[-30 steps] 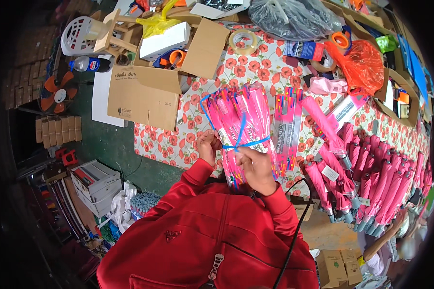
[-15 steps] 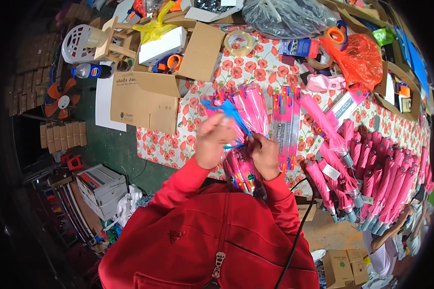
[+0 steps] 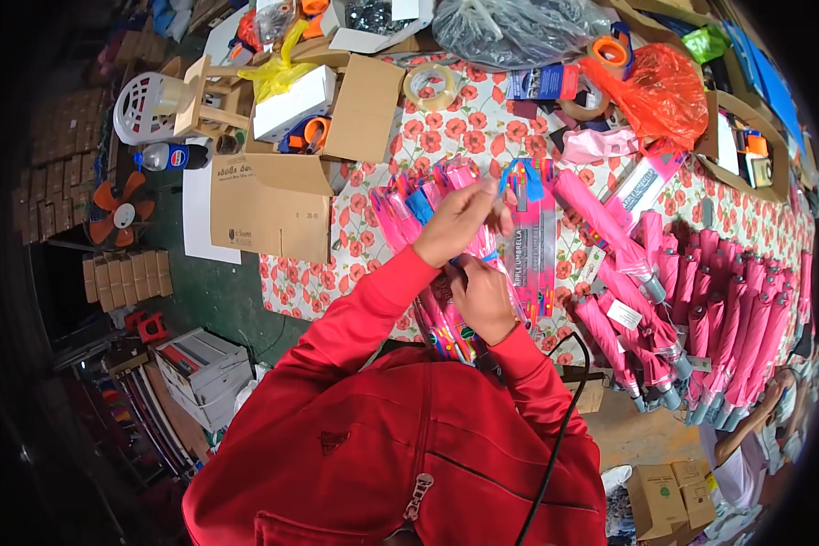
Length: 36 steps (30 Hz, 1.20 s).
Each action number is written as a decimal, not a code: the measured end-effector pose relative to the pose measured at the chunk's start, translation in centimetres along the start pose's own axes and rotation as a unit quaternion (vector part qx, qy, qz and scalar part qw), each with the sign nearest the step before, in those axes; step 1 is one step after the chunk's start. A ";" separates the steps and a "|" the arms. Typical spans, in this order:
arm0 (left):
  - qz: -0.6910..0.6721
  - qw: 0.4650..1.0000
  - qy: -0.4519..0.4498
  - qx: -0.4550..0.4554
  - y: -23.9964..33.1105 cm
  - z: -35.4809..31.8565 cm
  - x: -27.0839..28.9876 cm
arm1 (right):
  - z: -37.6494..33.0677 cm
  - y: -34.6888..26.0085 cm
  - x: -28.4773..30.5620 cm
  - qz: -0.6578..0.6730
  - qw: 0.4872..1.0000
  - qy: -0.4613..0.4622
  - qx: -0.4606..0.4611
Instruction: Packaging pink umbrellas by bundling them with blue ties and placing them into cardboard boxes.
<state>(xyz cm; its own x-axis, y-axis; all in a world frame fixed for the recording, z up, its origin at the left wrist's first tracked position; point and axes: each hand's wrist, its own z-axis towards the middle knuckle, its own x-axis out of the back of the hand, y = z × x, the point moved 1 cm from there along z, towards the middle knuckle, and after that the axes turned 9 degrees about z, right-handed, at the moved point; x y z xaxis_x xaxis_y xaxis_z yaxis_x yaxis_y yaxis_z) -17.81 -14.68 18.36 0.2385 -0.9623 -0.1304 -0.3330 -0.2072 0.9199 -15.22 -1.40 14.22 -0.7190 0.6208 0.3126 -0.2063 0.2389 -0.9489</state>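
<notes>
In front of me lies a bundle of pink printed plastic umbrella sleeves, with a blue plastic strip running across and around its middle. My left hand reaches over the bundle, fingers pinched on the strip, whose loose end curls out to the right. Lower down, my right hand is closed at the bundle's waist, where a bit of blue shows beside its fingers. The fingertips partly cover the wrap. Flat pink umbrella sleeves lie just right of the bundle.
Many pink folded umbrellas crowd the table's right side. A cardboard box stands at left; a tape roll, grey plastic bag and red bag lie at the back. A black cable hangs at my right.
My left hand has moved right across the bundle, drawing the blue strip's end to the right. The right hand has shifted slightly lower and left, staying at the bundle's waist.
</notes>
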 end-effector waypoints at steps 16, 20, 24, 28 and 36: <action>0.563 0.826 -0.039 0.019 -1.3 -6.2 3.2 | -0.6 0.4 -0.1 0.039 0.998 0.051 0.010; 0.530 0.845 -0.049 -0.047 -1.4 -6.4 3.8 | -0.6 -0.5 0.7 0.033 0.999 0.012 -0.037; 0.507 0.858 -0.043 -0.073 -2.8 -6.6 3.8 | -0.6 0.5 1.9 0.136 0.986 -0.046 -0.089; 0.521 0.848 -0.034 -0.095 -4.0 -6.9 3.2 | -1.4 0.9 1.8 0.209 0.970 -0.040 -0.114; 0.515 0.845 -0.006 -0.143 -3.2 -6.9 3.2 | -1.1 -0.9 -0.1 0.052 0.978 0.201 0.037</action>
<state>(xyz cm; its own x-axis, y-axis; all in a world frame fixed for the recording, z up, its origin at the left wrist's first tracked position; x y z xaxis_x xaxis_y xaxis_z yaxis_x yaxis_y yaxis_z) -9.68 -15.90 17.60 -0.0537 -0.6077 0.7923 -0.1228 0.7915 0.5988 -14.18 -0.83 15.09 -0.4238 0.8854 0.1912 -0.2042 0.1123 -0.9725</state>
